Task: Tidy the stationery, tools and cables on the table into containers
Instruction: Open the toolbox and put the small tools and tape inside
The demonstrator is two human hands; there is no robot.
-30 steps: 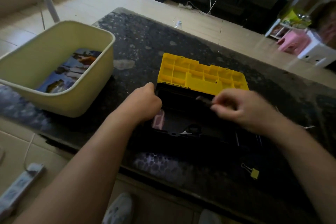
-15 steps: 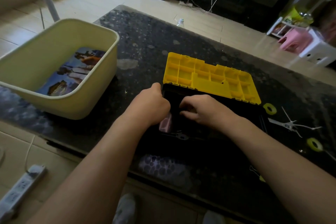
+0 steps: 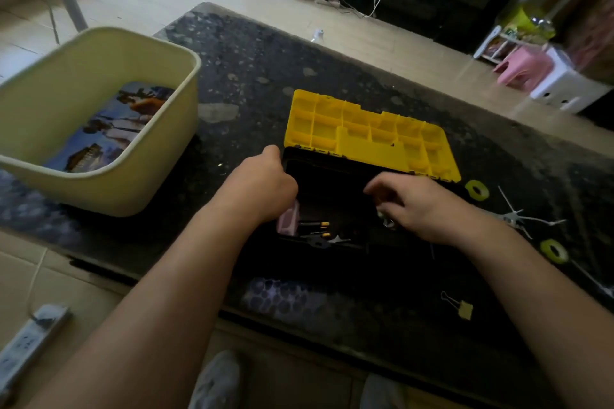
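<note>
Near the front edge of the worktop (image 3: 252, 53), the toolbox (image 3: 332, 173) is held at its left wall by the curled left grip (image 3: 262, 191). It is judged light and stiff; the state of the right grip (image 3: 422, 206) cannot be told

A black toolbox (image 3: 332, 183) sits on the dark speckled bench (image 3: 252, 53), its yellow lid (image 3: 365, 136) folded back flat on the far side. The left grip (image 3: 262, 186) curls over the box's left wall, just above a pink block (image 3: 288, 221) inside. Beside that block lie batteries (image 3: 314, 226) with yellow tips. The right grip (image 3: 422, 206) hangs over the box's right part, fingers bent; whether it holds anything is unclear. Right of the box lie two yellow tape rolls (image 3: 477, 189) and, nearer, a yellow binder clip (image 3: 463, 308). At left stands a cream tub (image 3: 133, 189) with a printed pad (image 3: 109, 129) inside.
</note>
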